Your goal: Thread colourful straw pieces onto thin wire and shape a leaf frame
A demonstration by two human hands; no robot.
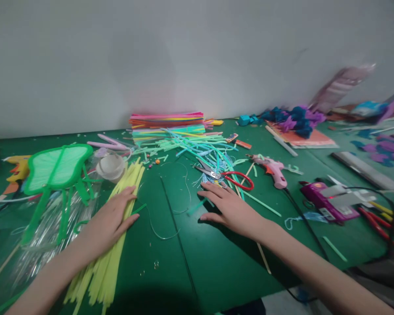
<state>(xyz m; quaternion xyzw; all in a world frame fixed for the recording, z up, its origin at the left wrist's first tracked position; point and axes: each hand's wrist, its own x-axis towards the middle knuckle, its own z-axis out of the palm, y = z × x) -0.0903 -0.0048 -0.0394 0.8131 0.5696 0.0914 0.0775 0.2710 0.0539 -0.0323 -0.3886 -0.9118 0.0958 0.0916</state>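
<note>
My left hand [113,214] lies over a bundle of yellow pipe cleaners [107,271], fingers stretched out and thumb apart. A short green piece [139,208] shows between its thumb and fingers; I cannot tell whether they touch it. My right hand [231,208] is spread low over the table, its fingertips just below red-handled scissors [221,175]. A blurred teal piece [197,206] is beside its fingers. Beyond the scissors is a loose pile of teal and blue pipe cleaners [213,151]. A thin clear thread [164,237] curls on the table between my hands.
A green wing-like craft piece [59,168] lies on clear plastic wrapping at left, near a yellow glue gun [19,167]. Coloured pipe cleaners [167,120] are stacked by the wall. At right are a pink glue gun [272,170], a purple device [331,203] and a black cable [304,218].
</note>
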